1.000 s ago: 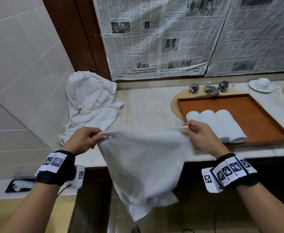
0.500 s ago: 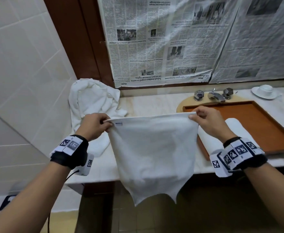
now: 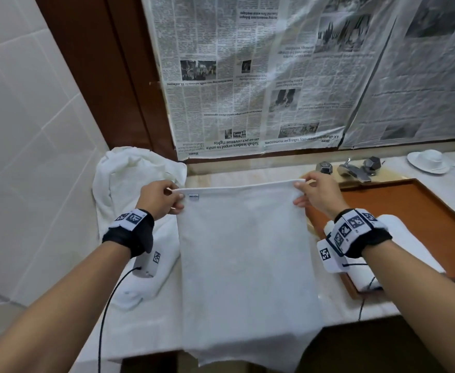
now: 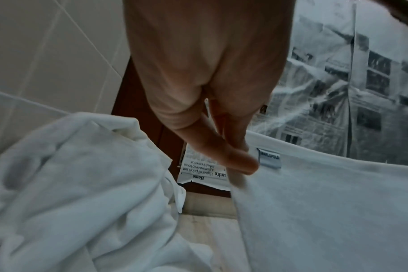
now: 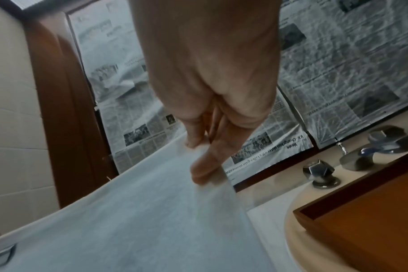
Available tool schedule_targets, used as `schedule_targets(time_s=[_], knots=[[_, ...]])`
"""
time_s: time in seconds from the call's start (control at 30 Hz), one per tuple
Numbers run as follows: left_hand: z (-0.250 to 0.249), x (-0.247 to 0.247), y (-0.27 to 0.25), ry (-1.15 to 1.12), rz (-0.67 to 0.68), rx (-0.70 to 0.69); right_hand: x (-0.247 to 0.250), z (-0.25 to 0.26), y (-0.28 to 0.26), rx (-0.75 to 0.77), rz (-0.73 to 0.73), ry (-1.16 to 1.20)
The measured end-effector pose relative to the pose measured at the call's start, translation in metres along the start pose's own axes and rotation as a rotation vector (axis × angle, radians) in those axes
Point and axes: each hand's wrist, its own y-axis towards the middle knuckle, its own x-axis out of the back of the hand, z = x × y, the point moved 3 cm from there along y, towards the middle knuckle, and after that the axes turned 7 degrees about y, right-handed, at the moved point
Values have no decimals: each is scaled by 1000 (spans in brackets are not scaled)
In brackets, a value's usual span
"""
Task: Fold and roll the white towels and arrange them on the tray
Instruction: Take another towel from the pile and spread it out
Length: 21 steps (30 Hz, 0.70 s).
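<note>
- The left hand (image 3: 159, 198) pinches the far left corner of the towel (image 3: 244, 254); in the left wrist view the thumb and fingers (image 4: 233, 158) are closed on its hem.
- The right hand (image 3: 316, 196) pinches the far right corner in the same way, thumb on top.
- The towel hangs stretched between both hands over the counter (image 3: 245, 175), its held edge running left to right and its long axis running from the hands toward the person; the near end droops past the counter's front edge.
- The tray (image 3: 420, 211) lies to the right, so the right hand is nearer to it; rolled towels (image 3: 398, 238) lie at its near end, partly hidden by the right wrist.
- A heap of unfolded towels (image 3: 129, 173) sits to the far left.
- A small label (image 4: 269, 158) is sewn just beside the left thumb; its print is too blurred to read surely.
- Newspaper (image 3: 250, 76) is taped upside down on the wall; one headline reads "Sabah leaders urged to unite".
</note>
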Motion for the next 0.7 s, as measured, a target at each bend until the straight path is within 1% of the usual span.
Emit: schedule_targets(time_s=[0.17, 0.23, 0.3, 0.33, 0.43, 0.5, 0.6, 0.7], knots=[[15, -31, 69, 101, -73, 27, -23, -37, 78, -63, -46, 54], [25, -47, 97, 171, -88, 57, -32, -56, 110, -110, -50, 55], [38, -64, 128, 219, -76, 100, -40, -77, 143, -154, -60, 56], [43, -66, 133, 233, -70, 120, -44, -83, 148, -164, -60, 50], [62, -88, 171, 280, -53, 167, -52, -110, 185, -182, -66, -22], [72, -99, 190, 331, -39, 201, -57, -126, 202, -215, -47, -35], [80, -111, 211, 370, -51, 226, -64, -142, 221, -229, -43, -64], [91, -122, 230, 396, -74, 280, -69, -154, 238, -258, -34, -75]])
